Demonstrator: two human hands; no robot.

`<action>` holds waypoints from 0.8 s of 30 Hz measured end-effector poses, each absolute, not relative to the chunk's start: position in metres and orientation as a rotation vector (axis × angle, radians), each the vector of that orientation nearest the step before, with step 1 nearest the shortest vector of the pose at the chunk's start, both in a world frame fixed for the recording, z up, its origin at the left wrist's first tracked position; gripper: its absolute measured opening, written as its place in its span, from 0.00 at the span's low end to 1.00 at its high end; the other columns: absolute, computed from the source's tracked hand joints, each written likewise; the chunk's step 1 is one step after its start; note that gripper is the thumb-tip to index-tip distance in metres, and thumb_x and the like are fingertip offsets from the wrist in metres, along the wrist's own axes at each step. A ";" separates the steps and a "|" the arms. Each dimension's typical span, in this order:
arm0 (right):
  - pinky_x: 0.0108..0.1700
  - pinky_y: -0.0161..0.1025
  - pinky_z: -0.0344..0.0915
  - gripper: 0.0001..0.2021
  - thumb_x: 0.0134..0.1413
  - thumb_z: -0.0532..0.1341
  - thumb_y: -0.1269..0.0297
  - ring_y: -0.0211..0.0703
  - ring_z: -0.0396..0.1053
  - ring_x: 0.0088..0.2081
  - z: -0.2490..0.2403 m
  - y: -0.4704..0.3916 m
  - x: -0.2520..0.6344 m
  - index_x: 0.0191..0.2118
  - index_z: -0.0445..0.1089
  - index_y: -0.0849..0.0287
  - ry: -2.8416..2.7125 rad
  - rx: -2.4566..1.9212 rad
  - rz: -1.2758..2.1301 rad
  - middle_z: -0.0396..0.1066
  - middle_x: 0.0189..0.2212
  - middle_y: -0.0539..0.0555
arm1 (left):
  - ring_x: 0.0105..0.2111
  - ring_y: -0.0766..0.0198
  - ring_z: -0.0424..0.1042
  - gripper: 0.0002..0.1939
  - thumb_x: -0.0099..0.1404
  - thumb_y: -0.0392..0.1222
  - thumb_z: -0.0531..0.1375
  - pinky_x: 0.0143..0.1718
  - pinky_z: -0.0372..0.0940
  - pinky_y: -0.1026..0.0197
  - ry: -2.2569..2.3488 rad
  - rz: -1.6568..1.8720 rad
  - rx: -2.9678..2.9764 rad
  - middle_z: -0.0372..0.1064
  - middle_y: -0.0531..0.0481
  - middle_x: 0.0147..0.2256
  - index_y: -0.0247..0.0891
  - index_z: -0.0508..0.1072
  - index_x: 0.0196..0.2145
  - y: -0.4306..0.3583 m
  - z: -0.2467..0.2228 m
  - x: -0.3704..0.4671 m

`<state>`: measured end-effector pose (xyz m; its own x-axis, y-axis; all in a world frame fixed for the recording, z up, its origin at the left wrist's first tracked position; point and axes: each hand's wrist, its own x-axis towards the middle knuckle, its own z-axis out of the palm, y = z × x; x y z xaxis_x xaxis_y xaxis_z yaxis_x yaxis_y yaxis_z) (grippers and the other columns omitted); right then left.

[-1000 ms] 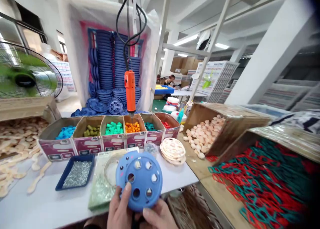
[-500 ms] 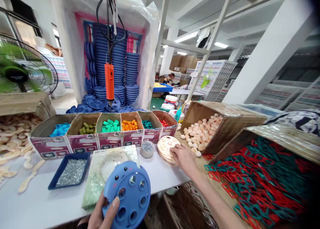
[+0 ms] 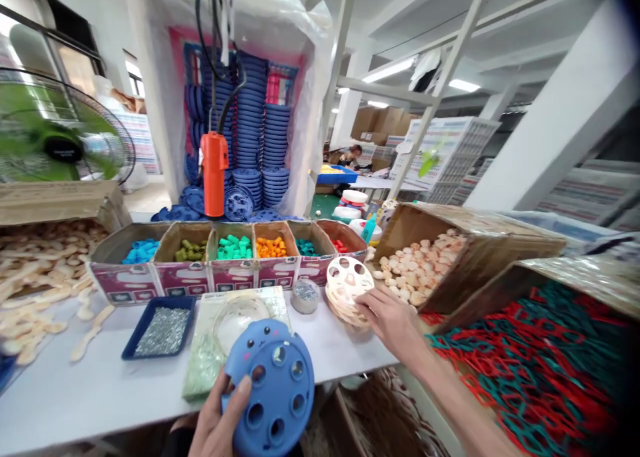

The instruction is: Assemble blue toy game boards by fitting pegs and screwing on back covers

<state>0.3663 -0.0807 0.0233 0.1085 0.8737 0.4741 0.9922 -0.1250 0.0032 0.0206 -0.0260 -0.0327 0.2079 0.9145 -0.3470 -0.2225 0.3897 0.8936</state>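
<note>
Tubes (image 3: 389, 70) are lighting the scene brightly from above, right of the driver (image 3: 214, 174). A window (image 3: 133, 67) is admitting daylight to its upper left. To its left, the fan (image 3: 63, 147) is showing motion blur. To its lower right, the disc (image 3: 277, 392) is rendering clearly. Far right of it, wide-angle distortion is tilting the pillar (image 3: 555, 104), and vignetting is blackening the edge.

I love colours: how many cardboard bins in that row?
6 bins, left to right, holding blue pieces, olive pieces, green pieces, orange pieces, teal pieces, red pieces; none seems hidden.
</note>
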 end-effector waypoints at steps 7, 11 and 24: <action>0.38 0.43 0.70 0.16 0.63 0.56 0.73 0.48 0.76 0.39 0.033 -0.122 0.260 0.48 0.76 0.50 -2.196 -1.298 -0.535 0.81 0.36 0.53 | 0.60 0.50 0.69 0.27 0.67 0.56 0.64 0.64 0.62 0.50 0.802 0.905 0.440 0.73 0.41 0.58 0.38 0.73 0.58 -0.020 -0.001 0.037; 0.36 0.43 0.71 0.18 0.64 0.52 0.74 0.49 0.77 0.37 0.030 -0.123 0.234 0.48 0.76 0.53 -2.323 -1.205 -0.556 0.82 0.35 0.54 | 0.60 0.50 0.69 0.26 0.66 0.57 0.64 0.65 0.62 0.51 0.781 0.932 0.442 0.74 0.41 0.56 0.38 0.75 0.55 -0.021 0.000 0.035; 0.33 0.41 0.73 0.16 0.61 0.51 0.73 0.48 0.78 0.39 0.042 -0.125 0.224 0.44 0.76 0.57 -2.556 -1.069 -0.588 0.82 0.37 0.54 | 0.42 0.53 0.79 0.24 0.57 0.47 0.73 0.43 0.72 0.61 0.680 0.851 0.873 0.80 0.45 0.43 0.36 0.77 0.48 -0.025 0.010 0.023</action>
<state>0.2242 -0.1249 0.0419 -0.6741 0.6021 0.4279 0.7285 0.6375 0.2508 0.0233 -0.0247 0.0101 0.4971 0.8519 -0.1648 -0.3484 0.3699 0.8613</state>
